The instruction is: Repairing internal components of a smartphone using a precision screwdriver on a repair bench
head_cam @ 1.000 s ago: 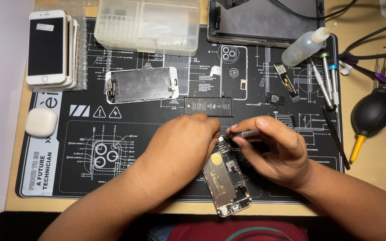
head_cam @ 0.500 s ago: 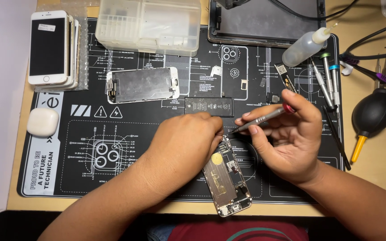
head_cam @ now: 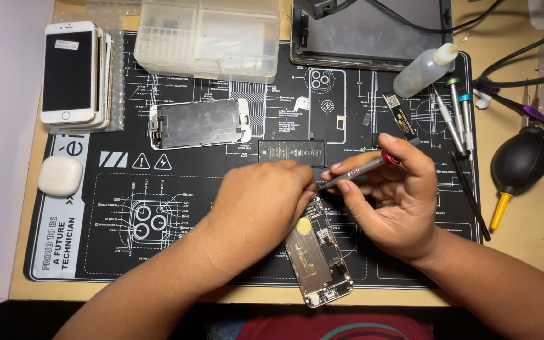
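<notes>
The left hand (head_cam: 262, 204) lay knuckles-up over the top end of an opened phone (head_cam: 318, 252), its fingers curled down onto the phone's upper edge where they met the tool tip; whether they pinched anything small there could not be told. The opened phone lay tilted near the front edge of the black repair mat (head_cam: 96, 252), its bare inner frame and small metal shields facing up. The right hand (head_cam: 398, 201) was turned palm-up just beside it, and its fingers were closed around a slim grey screwdriver (head_cam: 360, 170) (red band at the cap end), which slanted down and left so that its tip reached the left hand's fingertips.

Just behind both hands lay a flat black battery (head_cam: 292, 152), and further back a detached screen panel (head_cam: 199, 123) lay face-down. A stack of phones (head_cam: 70, 72) sat at the mat's rear left corner, with a white earbud case (head_cam: 60, 175) in front of it. A clear plastic parts box (head_cam: 209, 38) stood at the back, a squeeze bottle (head_cam: 423, 70) lay to the right, and spare screwdrivers (head_cam: 458, 113) lay near it. A black rubber air blower (head_cam: 517, 165) rested on the desk (head_cam: 536, 239) beyond the mat's right edge.
</notes>
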